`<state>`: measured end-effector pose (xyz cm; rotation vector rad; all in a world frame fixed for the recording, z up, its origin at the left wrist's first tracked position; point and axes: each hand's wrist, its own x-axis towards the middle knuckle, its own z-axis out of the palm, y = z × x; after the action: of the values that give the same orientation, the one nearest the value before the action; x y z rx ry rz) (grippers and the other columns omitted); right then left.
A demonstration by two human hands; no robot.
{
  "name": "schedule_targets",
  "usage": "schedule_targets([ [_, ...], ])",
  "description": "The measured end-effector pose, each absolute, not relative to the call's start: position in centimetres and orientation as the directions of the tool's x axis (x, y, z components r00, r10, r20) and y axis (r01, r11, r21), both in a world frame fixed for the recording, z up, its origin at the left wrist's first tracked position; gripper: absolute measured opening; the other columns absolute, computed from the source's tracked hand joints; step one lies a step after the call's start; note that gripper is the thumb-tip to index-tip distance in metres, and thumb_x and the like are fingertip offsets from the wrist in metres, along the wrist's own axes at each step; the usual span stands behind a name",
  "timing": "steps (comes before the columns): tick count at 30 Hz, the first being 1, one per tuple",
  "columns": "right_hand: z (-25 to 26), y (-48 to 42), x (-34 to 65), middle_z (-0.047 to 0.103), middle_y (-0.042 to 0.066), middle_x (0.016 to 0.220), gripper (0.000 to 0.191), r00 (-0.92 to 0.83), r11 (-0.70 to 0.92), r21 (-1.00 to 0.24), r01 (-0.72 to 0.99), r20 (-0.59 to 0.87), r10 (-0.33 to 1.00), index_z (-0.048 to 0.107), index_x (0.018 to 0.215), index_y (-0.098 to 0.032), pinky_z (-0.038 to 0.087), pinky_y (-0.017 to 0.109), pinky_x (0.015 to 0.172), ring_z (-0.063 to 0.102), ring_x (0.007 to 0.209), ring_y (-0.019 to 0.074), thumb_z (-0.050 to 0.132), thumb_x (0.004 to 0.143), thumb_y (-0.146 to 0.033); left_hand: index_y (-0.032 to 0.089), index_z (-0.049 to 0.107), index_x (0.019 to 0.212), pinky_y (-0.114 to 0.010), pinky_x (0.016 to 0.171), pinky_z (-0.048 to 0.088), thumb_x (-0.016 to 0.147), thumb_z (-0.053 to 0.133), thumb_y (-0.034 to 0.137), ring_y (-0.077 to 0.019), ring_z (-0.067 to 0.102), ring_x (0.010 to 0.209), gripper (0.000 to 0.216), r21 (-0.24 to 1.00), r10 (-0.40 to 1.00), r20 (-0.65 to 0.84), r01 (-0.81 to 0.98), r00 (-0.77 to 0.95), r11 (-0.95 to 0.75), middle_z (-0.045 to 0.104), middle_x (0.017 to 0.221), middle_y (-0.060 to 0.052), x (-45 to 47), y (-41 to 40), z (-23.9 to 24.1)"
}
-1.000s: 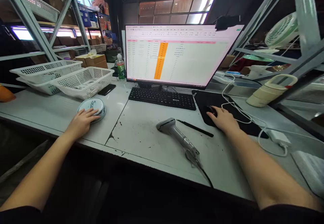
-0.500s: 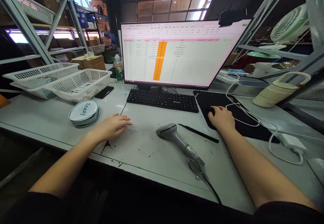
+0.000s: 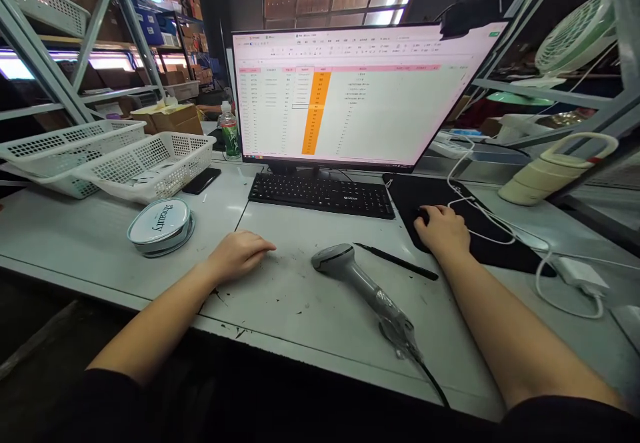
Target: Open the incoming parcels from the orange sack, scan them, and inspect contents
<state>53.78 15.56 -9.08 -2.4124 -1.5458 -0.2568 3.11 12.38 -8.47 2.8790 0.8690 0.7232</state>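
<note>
My right hand (image 3: 443, 231) is closed over a black computer mouse (image 3: 423, 215), mostly hidden under it, on a dark mouse pad (image 3: 493, 253). My left hand (image 3: 243, 255) rests on the white tabletop with its fingers stretched towards the barcode scanner and holds nothing. Grey and wrapped in clear film at the handle, the barcode scanner (image 3: 363, 283) lies between my hands, touched by neither. A black pen (image 3: 397, 261) lies beside it. Behind are a black keyboard (image 3: 320, 193) and a monitor (image 3: 373, 119) showing a spreadsheet with an orange column.
Left of my left hand sits a round case (image 3: 160, 221) with lettering. A dark phone (image 3: 202, 180) lies beside white plastic baskets (image 3: 183, 166), near a green-labelled bottle (image 3: 230, 135). At right are a cream tumbler (image 3: 537, 175), white cables and a white adapter (image 3: 580, 275).
My left hand has slid to the right across the table, towards the scanner, its fingers closer together. My right hand stays on the mouse. The view has shifted slightly.
</note>
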Motion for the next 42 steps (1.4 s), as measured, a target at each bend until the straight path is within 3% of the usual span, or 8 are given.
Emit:
schedule_targets([
  [16,-9.0,15.5,53.9,0.048,0.024,0.155,0.059,0.42,-0.395,-0.143,0.907,0.277,0.864,0.059,0.147,-0.012,0.043,0.048,0.097,0.051,0.125,0.0409,0.033,0.102,-0.04,0.022,0.073,0.117,-0.035,0.083,0.057,0.101,0.048,0.018,-0.0209,0.075,0.094,0.03,0.19,0.517,0.408,0.484,0.752,-0.854,0.079,0.101,-0.004,3.6,11.7,-8.1],
  [27,-9.8,16.0,54.8,0.053,0.026,0.147,0.059,0.403,-0.371,-0.157,0.915,0.365,0.839,0.055,0.148,-0.011,0.047,0.052,0.101,0.057,0.123,0.0405,0.038,0.1,-0.04,0.022,0.073,0.114,-0.034,0.082,0.058,0.102,0.047,0.019,-0.0201,0.075,0.091,0.028,0.168,0.495,0.437,0.473,0.751,-0.865,0.079,0.099,-0.004,3.9,11.5,-8.3],
  [39,-9.4,16.0,54.5,0.051,0.025,0.152,0.061,0.423,-0.407,-0.119,0.906,0.31,0.852,0.054,0.148,-0.012,0.046,0.05,0.096,0.056,0.125,0.043,0.032,0.103,-0.046,0.022,0.072,0.116,-0.034,0.086,0.057,0.102,0.048,0.019,-0.0201,0.074,0.095,0.028,0.219,0.548,0.387,0.504,0.741,-0.836,0.079,0.101,-0.004,4.2,11.8,-8.5],
  [42,-9.3,16.0,54.4,0.05,0.025,0.153,0.062,0.418,-0.401,-0.122,0.908,0.304,0.856,0.055,0.148,-0.012,0.047,0.051,0.096,0.055,0.125,0.0436,0.031,0.103,-0.046,0.022,0.073,0.116,-0.037,0.09,0.056,0.101,0.049,0.018,-0.0215,0.074,0.099,0.029,0.212,0.574,0.318,0.533,0.755,-0.819,0.078,0.105,-0.005,4.9,12.5,-7.9],
])
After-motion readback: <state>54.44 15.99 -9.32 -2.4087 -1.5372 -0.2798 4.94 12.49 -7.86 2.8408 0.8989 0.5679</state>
